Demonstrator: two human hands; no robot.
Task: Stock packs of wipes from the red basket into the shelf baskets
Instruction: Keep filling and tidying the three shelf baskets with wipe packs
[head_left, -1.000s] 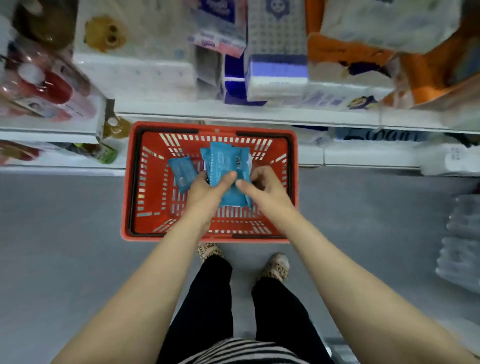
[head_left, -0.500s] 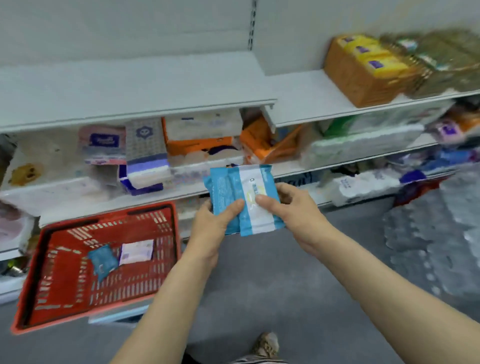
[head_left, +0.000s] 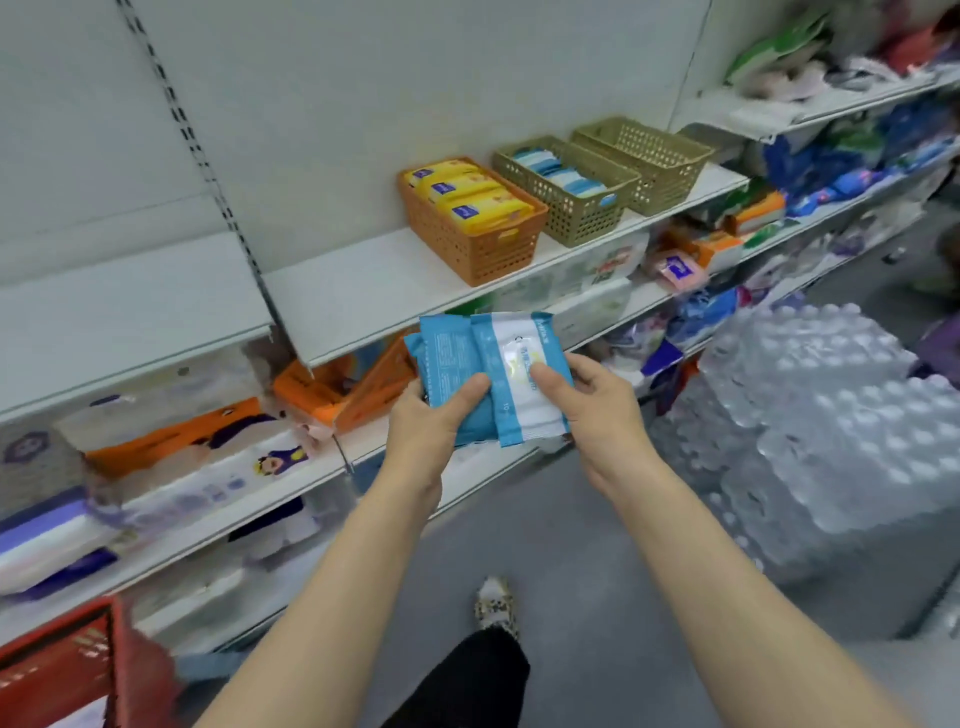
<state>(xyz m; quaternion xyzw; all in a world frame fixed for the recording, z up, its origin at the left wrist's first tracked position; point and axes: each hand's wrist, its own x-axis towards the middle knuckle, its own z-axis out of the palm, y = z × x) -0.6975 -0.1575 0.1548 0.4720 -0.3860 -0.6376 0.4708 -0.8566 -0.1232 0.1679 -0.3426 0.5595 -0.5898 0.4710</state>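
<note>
Shop aisle with white metal shelving running from the left edge up toward the upper right, grey floor underneath. On the middle shelf (head_left: 363, 280), right of center in the upper half, three baskets stand side by side: an orange basket (head_left: 475, 244) packed with yellow packs (head_left: 467, 195), then an olive basket (head_left: 569, 200) holding blue-and-white wipe packs (head_left: 563, 176), then a second olive basket (head_left: 647, 163) whose inside I can't really see from this angle. The shelves below are crammed with tissue and paper goods, pretty blurry on the left side.

Dead center of the frame, the person holds a small stack of blue wipes packs (head_left: 483, 379) with both hands, in front of the shelf edge and below the orange basket. The left hand (head_left: 423, 426) grips the stack from the lower left, thumb pressed on the face of the darker blue pack. The right hand (head_left: 592, 405) grips from the right, thumb on the pack with the white panel, fingers curled behind it. Looks like two or three packs overlapped, hard to count exactly.

The red basket (head_left: 57, 670) sits in the lower left corner, only partly in frame. A big stack of shrink-wrapped water bottles (head_left: 810, 426) fills the right side. One patterned shoe (head_left: 496, 605) and a black trouser leg (head_left: 462, 680) show at bottom center.
</note>
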